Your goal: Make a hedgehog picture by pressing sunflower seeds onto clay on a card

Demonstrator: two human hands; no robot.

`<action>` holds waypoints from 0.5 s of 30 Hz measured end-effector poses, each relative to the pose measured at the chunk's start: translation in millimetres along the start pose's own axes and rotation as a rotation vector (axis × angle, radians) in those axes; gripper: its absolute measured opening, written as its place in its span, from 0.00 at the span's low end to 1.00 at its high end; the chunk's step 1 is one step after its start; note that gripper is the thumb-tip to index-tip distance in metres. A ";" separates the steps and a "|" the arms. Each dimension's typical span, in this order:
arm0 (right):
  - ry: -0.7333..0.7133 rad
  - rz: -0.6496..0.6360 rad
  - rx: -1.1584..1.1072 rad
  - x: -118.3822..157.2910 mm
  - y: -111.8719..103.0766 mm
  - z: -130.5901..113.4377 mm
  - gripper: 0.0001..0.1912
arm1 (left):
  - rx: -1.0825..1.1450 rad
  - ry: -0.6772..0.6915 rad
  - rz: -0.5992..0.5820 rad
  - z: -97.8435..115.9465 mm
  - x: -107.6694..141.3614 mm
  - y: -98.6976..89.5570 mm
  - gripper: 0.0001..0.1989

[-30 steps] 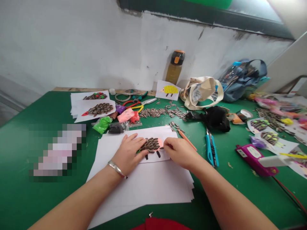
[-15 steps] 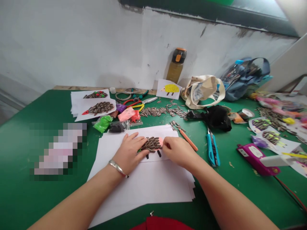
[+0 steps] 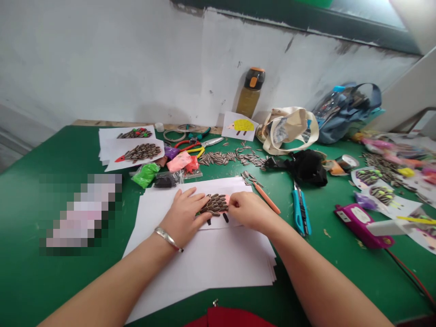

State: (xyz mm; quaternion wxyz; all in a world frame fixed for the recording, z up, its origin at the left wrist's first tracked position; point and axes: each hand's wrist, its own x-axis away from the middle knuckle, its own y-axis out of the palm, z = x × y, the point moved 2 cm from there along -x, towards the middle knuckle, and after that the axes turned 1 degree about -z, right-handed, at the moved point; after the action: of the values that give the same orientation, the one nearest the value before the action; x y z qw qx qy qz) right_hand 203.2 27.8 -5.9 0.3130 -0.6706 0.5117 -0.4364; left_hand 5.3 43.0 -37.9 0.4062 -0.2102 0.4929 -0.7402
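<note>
A hedgehog picture with a body of striped sunflower seeds [image 3: 215, 204], a pink clay face and black clay feet lies on a stack of white paper [image 3: 204, 263]. My left hand [image 3: 186, 211] rests flat at the picture's left side, fingers spread, thumb below the seeds. Over the pink face, my right hand [image 3: 247, 208] is closed with its fingers curled down. Whatever its fingertips may hold is hidden behind the knuckles. Right of that hand lies an orange pen-shaped tool [image 3: 267, 198] with a thin tip.
A blue utility knife [image 3: 301, 211] lies to the right, near a purple device [image 3: 363, 227]. Behind the paper are bagged green clay [image 3: 145, 175], pink clay [image 3: 180, 161], loose sunflower seeds [image 3: 218, 158], scissors [image 3: 207, 144] and a drink bottle [image 3: 251, 93]. Finished seed pictures [image 3: 136, 154] lie back left.
My right hand has shifted slightly left over the pink face, covering more of it. My left hand stays in place.
</note>
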 end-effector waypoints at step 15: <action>-0.043 0.082 -0.106 14.5 2.4 15.3 0.11 | 0.004 0.003 0.010 0.4 1.2 -0.2 0.18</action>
State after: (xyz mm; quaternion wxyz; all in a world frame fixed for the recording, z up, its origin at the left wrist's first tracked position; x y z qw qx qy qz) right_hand 217.4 12.7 -10.7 0.3056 -0.6740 0.5545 -0.3807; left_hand 4.8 41.8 -37.7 0.4096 -0.2055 0.4929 -0.7396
